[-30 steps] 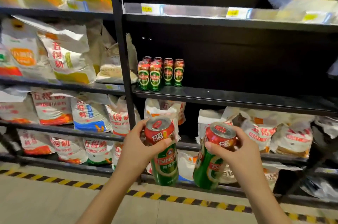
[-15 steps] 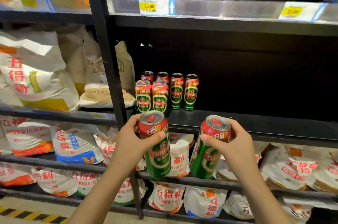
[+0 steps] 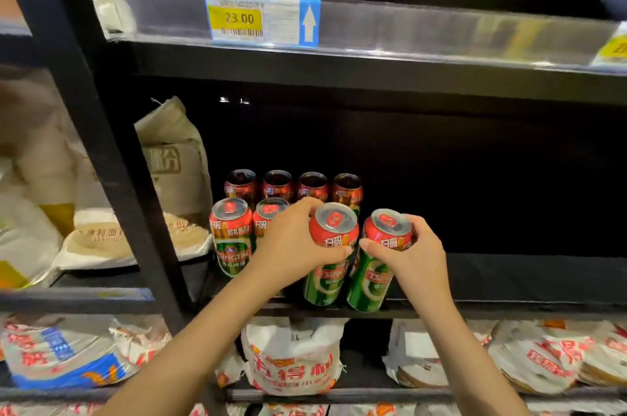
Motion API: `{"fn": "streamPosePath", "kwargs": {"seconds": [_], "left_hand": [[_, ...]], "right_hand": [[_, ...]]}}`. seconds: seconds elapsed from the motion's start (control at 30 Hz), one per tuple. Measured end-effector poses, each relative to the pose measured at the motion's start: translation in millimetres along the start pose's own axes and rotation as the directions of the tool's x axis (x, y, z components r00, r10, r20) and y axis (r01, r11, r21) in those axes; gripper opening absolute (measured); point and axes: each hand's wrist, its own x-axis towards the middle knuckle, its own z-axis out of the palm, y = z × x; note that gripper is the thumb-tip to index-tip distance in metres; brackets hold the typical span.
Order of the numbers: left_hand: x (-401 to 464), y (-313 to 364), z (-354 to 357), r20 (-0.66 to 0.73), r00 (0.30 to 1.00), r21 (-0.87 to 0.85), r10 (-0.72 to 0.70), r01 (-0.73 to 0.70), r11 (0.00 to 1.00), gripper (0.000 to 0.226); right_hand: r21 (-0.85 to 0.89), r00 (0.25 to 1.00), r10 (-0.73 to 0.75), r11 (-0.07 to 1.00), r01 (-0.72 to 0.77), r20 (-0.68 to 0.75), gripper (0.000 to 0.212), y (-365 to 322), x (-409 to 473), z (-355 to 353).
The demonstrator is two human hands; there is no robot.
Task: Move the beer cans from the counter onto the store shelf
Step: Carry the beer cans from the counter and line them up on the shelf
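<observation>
1. Gripping one beer can each, we are holding both hands at the front lip of the dark shelf, forearms entering from six o'clock.
2. Our left hand is wrapping fingers and thumb round the red upper band of the left can, thumb tip lying across the label.
3. Our right hand is grasping the right can the same way, at three o'clock of the left can, the two cans just beside each other and leaning slightly toward twelve.
4. Both can bases are sitting at the shelf's front edge; we cannot tell whether they are resting on it or hovering just over it.
5. At nine o'clock of our left hand, a front-row can is standing upright on the shelf, with a second one partly hidden behind our fingers.
6. Further back, at twelve o'clock, a back row of four cans is standing in shadow.
7. At ten o'clock, beyond the black upright post, flour sacks are lying on the neighbouring shelf.
8. Farthest up, a yellow price tag reading 23.00 is showing on the rail overhead.
</observation>
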Motion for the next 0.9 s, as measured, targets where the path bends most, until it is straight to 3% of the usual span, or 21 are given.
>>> {"fn": "streamPosePath", "kwargs": {"seconds": [0.23, 0.43, 0.7, 0.9], "left_hand": [[29, -2, 9, 0.004, 1.0, 0.04, -0.015, 0.015, 0.999, 0.051], [55, -5, 12, 0.112, 0.991, 0.32, -0.076, 0.036, 0.947, 0.044], [74, -15, 5, 0.227, 0.972, 0.593, -0.054, -0.094, 0.8, 0.05], [84, -28, -3, 0.314, 0.946, 0.536, -0.078, -0.109, 0.837, 0.05]], "right_hand": [[0.022, 1.0, 0.017, 1.0, -0.017, 0.014, 0.049, 18, 37, 11], [0.005, 0.998, 0.056, 0.998, -0.056, -0.012, 0.051, 35, 54, 25], [-0.023, 0.999, 0.025, 0.999, -0.025, -0.022, 0.06, 50, 60, 38], [-0.141, 0.999, -0.042, 0.989, 0.04, -0.006, 0.078, 47, 52, 45]]}}
